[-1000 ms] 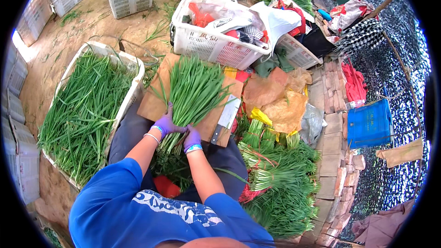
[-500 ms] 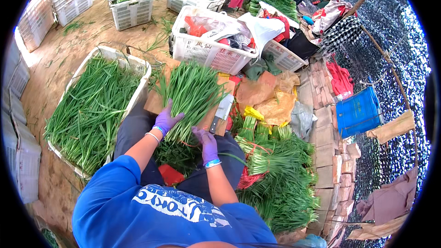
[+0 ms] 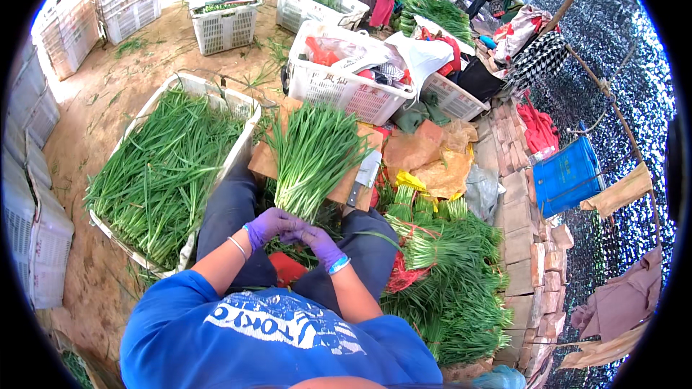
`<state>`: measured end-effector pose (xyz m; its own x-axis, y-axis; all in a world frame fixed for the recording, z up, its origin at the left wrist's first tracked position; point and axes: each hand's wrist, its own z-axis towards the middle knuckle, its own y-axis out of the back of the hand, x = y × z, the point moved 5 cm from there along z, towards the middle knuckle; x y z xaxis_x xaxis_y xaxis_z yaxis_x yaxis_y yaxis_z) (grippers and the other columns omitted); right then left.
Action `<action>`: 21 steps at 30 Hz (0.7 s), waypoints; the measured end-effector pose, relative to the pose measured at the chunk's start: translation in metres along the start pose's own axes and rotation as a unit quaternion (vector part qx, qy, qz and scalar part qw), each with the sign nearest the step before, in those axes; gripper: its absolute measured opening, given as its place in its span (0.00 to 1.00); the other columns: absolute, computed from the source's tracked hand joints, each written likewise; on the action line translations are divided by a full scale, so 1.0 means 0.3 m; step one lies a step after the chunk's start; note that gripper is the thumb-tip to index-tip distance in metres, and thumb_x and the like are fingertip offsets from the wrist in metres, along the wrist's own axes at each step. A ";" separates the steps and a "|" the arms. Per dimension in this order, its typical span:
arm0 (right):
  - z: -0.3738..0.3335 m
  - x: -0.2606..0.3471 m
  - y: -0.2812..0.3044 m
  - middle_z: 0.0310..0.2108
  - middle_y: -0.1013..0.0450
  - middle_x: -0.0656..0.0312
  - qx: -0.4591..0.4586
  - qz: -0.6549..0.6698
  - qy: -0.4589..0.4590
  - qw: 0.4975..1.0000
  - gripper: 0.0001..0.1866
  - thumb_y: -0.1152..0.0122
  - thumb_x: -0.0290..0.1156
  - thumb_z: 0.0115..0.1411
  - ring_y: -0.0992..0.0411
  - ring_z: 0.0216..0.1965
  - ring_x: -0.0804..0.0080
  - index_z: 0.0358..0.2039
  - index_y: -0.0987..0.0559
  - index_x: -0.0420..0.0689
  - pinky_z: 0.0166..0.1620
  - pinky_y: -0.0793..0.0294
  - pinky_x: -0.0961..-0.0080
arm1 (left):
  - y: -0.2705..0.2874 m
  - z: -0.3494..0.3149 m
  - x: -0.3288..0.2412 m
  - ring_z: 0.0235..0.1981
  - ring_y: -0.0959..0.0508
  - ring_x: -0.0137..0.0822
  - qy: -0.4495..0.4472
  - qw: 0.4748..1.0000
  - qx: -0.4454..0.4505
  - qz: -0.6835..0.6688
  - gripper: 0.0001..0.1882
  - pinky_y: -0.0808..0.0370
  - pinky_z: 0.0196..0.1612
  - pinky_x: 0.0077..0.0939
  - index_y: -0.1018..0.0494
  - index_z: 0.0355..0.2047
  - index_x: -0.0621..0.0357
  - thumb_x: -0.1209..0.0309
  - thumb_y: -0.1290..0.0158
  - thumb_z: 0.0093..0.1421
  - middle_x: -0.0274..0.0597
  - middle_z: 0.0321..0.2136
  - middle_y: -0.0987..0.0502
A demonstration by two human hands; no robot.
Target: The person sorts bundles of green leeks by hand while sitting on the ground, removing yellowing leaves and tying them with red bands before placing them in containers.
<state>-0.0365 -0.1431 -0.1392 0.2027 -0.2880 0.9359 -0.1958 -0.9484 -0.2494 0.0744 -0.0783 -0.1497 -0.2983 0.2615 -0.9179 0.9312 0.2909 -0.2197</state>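
Left edge of frame: stacked white crates (image 3: 32, 238). Left of center: white basket (image 3: 247, 109), full of loose long green stalks (image 3: 162, 166). Center: wooden board (image 3: 264, 163) by the person's knees, partly covered. Left hand (image 3: 268, 226), purple glove, just below center, fingers bent in, tips meeting the other hand's. Green bundle (image 3: 317, 158) lies on the board mid-frame, leaves fanned toward the top, pale ends toward the hands; neither hand grips it. Right hand (image 3: 321, 246), same glove, fingers curled, meeting the left's tips just below the pale ends. Can't tell if anything thin, like a tie, is pinched between them.

Step, as judged: bundle gathered, getting ready to tie it. Next move probably calls for a tie round the stalks near the pale ends, bunch held tight and ends kept even. Knife (image 3: 369, 169) right of the bundle, on the board's right side, unheld. Lower right of center: pile of green bunches (image 3: 447, 281), some with reddish ties visible. Far right: blue bin (image 3: 569, 176).
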 end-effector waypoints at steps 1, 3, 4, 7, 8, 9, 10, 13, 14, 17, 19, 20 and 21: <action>0.004 -0.045 0.022 0.34 0.26 0.58 -0.027 -0.057 -0.026 0.998 0.17 0.54 0.38 0.60 0.29 0.39 0.72 0.36 0.25 0.36 0.45 0.33 0.76 | -0.006 -0.007 -0.014 0.23 0.28 0.23 -0.029 1.000 -0.005 0.007 0.14 0.31 0.30 0.17 0.24 0.34 0.65 0.66 0.46 0.53 0.36 0.23 0.24; 0.018 -0.034 0.018 0.34 0.26 0.57 -0.001 0.000 0.006 1.000 0.17 0.54 0.38 0.60 0.28 0.38 0.70 0.36 0.25 0.36 0.43 0.31 0.75 | 0.005 -0.004 0.001 0.28 0.25 0.27 -0.023 1.000 -0.002 -0.018 0.13 0.28 0.36 0.21 0.24 0.33 0.66 0.67 0.46 0.53 0.41 0.28 0.23; 0.023 -0.025 0.018 0.34 0.26 0.56 0.009 0.030 0.017 0.999 0.17 0.54 0.37 0.60 0.28 0.38 0.70 0.36 0.25 0.35 0.42 0.30 0.75 | -0.005 -0.011 0.000 0.29 0.26 0.28 -0.052 0.997 0.003 -0.053 0.12 0.29 0.34 0.22 0.24 0.33 0.67 0.69 0.49 0.53 0.39 0.30 0.23; 0.017 -0.025 0.036 0.29 0.25 0.56 0.040 0.023 -0.080 0.996 0.16 0.52 0.35 0.58 0.27 0.28 0.70 0.35 0.24 0.34 0.37 0.28 0.78 | 0.058 0.040 0.021 0.31 0.24 0.29 -0.076 0.995 0.031 -0.055 0.10 0.28 0.34 0.23 0.24 0.31 0.64 0.70 0.48 0.53 0.39 0.29 0.22; 0.025 0.002 0.050 0.28 0.25 0.56 0.030 -0.062 -0.151 0.986 0.12 0.52 0.29 0.55 0.27 0.26 0.74 0.30 0.22 0.35 0.34 0.29 0.81 | 0.097 0.038 -0.042 0.26 0.26 0.26 -0.114 0.984 -0.061 0.121 0.08 0.29 0.30 0.22 0.23 0.28 0.62 0.71 0.49 0.53 0.36 0.25 0.24; 0.028 0.042 0.046 0.25 0.25 0.58 0.076 -0.120 -0.030 0.989 0.11 0.52 0.26 0.51 0.28 0.22 0.78 0.25 0.21 0.36 0.31 0.30 0.82 | 0.166 0.063 -0.012 0.21 0.31 0.24 -0.019 0.994 -0.109 0.010 0.07 0.34 0.25 0.18 0.24 0.27 0.60 0.70 0.48 0.51 0.33 0.20 0.27; 0.021 0.032 0.066 0.22 0.25 0.60 0.043 -0.002 -0.091 0.995 0.11 0.52 0.26 0.50 0.30 0.19 0.79 0.25 0.21 0.36 0.29 0.30 0.81 | 0.231 0.076 0.015 0.15 0.35 0.22 0.060 0.976 -0.175 -0.111 0.07 0.39 0.20 0.14 0.24 0.26 0.57 0.69 0.48 0.50 0.30 0.16 0.30; 0.009 -0.035 0.187 0.16 0.32 0.66 0.042 0.053 -0.183 0.981 0.16 0.54 0.35 0.57 0.41 0.13 0.80 0.31 0.23 0.34 0.31 0.29 0.78 | 0.348 0.031 -0.046 0.11 0.41 0.18 0.098 0.967 -0.217 -0.096 0.06 0.45 0.14 0.13 0.24 0.27 0.52 0.66 0.49 0.53 0.24 0.14 0.33; 0.010 -0.070 0.227 0.14 0.34 0.69 0.030 0.070 -0.235 0.969 0.16 0.54 0.36 0.58 0.42 0.14 0.81 0.32 0.23 0.35 0.32 0.29 0.78 | 0.380 0.031 -0.066 0.10 0.41 0.17 0.112 0.963 -0.236 -0.066 0.07 0.46 0.13 0.12 0.24 0.27 0.51 0.66 0.50 0.54 0.23 0.14 0.34; 0.036 -0.172 0.284 0.13 0.38 0.73 0.022 0.030 -0.359 0.933 0.17 0.55 0.37 0.60 0.44 0.14 0.81 0.34 0.24 0.36 0.26 0.33 0.80 | 0.442 0.075 -0.009 0.09 0.40 0.15 0.181 0.944 -0.254 -0.112 0.07 0.43 0.12 0.08 0.24 0.29 0.53 0.67 0.51 0.55 0.21 0.14 0.35; 0.049 -0.257 0.293 0.12 0.41 0.74 0.029 0.039 -0.433 0.900 0.17 0.56 0.37 0.61 0.45 0.14 0.81 0.34 0.24 0.36 0.23 0.37 0.80 | 0.551 0.166 0.110 0.09 0.37 0.14 0.190 0.929 -0.307 -0.085 0.08 0.41 0.12 0.09 0.24 0.28 0.53 0.67 0.52 0.56 0.22 0.15 0.32; 0.055 -0.301 0.296 0.12 0.41 0.74 0.057 0.036 -0.477 0.877 0.17 0.56 0.37 0.61 0.45 0.14 0.81 0.34 0.24 0.37 0.22 0.38 0.80 | 0.599 0.213 0.152 0.10 0.36 0.14 0.193 0.921 -0.331 -0.070 0.08 0.41 0.12 0.09 0.24 0.28 0.53 0.67 0.52 0.56 0.22 0.15 0.31; 0.054 -0.350 0.303 0.12 0.41 0.74 0.083 0.035 -0.518 0.851 0.17 0.57 0.37 0.61 0.45 0.14 0.81 0.34 0.24 0.37 0.22 0.40 0.80 | 0.621 0.239 0.175 0.11 0.32 0.17 0.236 0.899 -0.360 -0.075 0.10 0.38 0.13 0.12 0.24 0.27 0.54 0.68 0.56 0.57 0.27 0.20 0.26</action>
<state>-0.0601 -0.2012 -0.2642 0.9497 -0.2259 0.2170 -0.1222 -0.9051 -0.4072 0.2471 -0.0763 -0.2625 -0.6225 0.4820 -0.6166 0.5465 0.8316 0.0983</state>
